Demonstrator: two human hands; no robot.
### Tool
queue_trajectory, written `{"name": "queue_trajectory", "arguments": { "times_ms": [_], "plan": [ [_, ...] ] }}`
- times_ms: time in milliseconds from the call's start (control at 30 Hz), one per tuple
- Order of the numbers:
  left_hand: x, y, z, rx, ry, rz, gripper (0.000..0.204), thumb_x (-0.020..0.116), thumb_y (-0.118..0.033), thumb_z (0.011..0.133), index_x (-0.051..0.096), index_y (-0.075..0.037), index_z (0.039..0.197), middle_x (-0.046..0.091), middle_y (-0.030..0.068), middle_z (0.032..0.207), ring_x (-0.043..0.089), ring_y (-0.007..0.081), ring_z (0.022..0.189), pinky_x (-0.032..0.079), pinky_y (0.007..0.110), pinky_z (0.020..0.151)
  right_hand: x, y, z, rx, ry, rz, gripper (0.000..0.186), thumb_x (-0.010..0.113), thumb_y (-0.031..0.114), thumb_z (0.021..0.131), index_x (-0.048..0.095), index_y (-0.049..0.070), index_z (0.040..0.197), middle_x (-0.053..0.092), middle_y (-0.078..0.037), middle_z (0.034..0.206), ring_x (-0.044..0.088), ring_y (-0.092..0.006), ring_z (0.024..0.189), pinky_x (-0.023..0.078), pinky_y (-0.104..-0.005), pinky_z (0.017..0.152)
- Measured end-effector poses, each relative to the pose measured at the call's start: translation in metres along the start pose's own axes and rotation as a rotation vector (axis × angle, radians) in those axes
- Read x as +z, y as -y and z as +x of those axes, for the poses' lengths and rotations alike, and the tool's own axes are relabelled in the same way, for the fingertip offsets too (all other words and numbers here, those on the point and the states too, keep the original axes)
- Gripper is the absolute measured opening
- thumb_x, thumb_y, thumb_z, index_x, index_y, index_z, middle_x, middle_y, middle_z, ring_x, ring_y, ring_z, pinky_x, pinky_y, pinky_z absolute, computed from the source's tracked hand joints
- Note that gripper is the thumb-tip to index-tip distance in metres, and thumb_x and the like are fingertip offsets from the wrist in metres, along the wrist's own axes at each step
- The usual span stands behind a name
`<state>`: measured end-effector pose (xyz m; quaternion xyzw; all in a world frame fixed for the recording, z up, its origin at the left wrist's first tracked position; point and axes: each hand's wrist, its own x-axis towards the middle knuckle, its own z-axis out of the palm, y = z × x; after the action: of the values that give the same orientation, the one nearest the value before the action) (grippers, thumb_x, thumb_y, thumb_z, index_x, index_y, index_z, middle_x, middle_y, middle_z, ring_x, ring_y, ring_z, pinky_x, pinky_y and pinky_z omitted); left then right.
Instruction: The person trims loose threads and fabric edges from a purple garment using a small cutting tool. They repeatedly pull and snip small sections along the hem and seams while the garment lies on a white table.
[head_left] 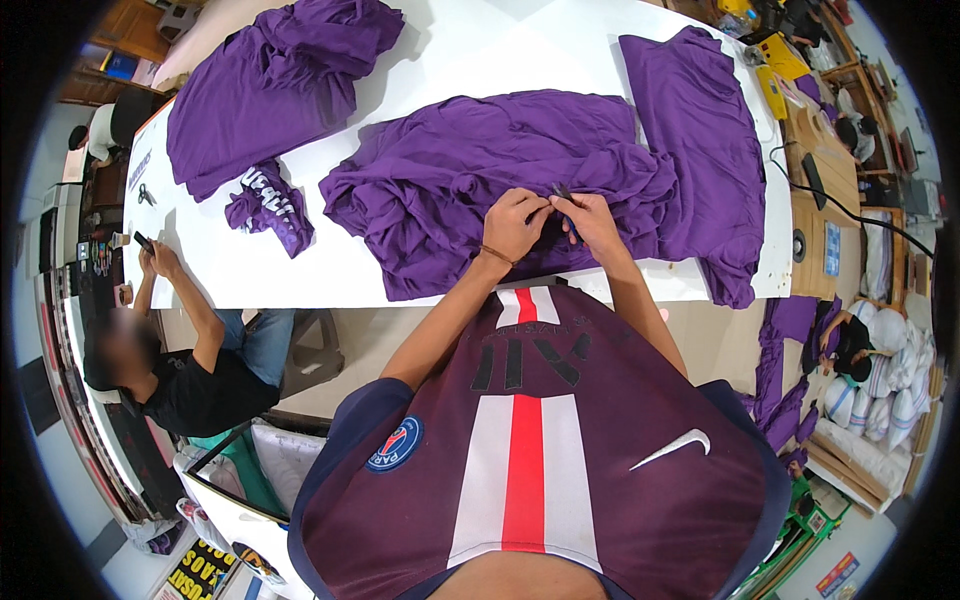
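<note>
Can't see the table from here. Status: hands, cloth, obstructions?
Left hand pinched at fingertips; right hand apparently gripping small dark tool. Rumpled purple cloth pile beneath both. Possible obstruction: purple stack at right, against the pile.

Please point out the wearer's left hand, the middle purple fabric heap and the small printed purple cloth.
Wearer's left hand (511, 230), head view: back of hand.
Middle purple fabric heap (450, 160), head view: central folds.
Small printed purple cloth (275, 208), head view: its middle.
</note>
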<state>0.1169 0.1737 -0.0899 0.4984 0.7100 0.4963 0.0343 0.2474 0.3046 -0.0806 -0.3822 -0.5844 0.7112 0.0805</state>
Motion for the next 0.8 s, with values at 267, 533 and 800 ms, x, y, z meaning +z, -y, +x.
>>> {"name": "queue_trajectory", "arguments": {
  "times_ms": [267, 533, 800],
  "plan": [
    [0.002, 0.006, -0.006, -0.527, 0.044, -0.366, 0.01, 0.076, -0.012, 0.092, 0.074, -0.002, 0.093, 0.075, 0.0066, 0.083, 0.068, 0.0108, 0.076, 0.053, 0.028, 0.071, 0.01, 0.019, -0.014, -0.099, -0.212, 0.02, 0.023, 0.069, 0.024, 0.101, 0.07, 0.001, 0.097, 0.059, -0.002, 0.066, 0.051, -0.0077, 0.045, 0.038, -0.0246, 0.039],
    [0.01, 0.026, -0.017, -0.689, 0.008, -0.692, 0.01, 0.072, -0.009, 0.098, 0.073, 0.001, 0.096, 0.075, 0.0038, 0.09, 0.066, 0.0083, 0.079, 0.054, 0.025, 0.072, 0.008, 0.034, -0.038, 0.205, 0.198, 0.132, 0.056, 0.044, 0.055, 0.109, 0.065, 0.004, 0.1, 0.043, 0.005, 0.059, 0.038, -0.0047, 0.042, 0.026, -0.0228, 0.038],
    [0.003, 0.014, -0.014, -0.67, 0.022, -0.632, 0.009, 0.074, -0.008, 0.095, 0.074, 0.001, 0.094, 0.074, 0.0021, 0.085, 0.066, 0.0078, 0.076, 0.053, 0.024, 0.072, 0.01, -0.003, -0.032, 0.509, 0.357, 0.413, 0.06, 0.037, 0.063, 0.108, 0.057, 0.011, 0.086, 0.034, 0.008, 0.058, 0.028, -0.0045, 0.042, 0.021, -0.0238, 0.038]
  ]
}}
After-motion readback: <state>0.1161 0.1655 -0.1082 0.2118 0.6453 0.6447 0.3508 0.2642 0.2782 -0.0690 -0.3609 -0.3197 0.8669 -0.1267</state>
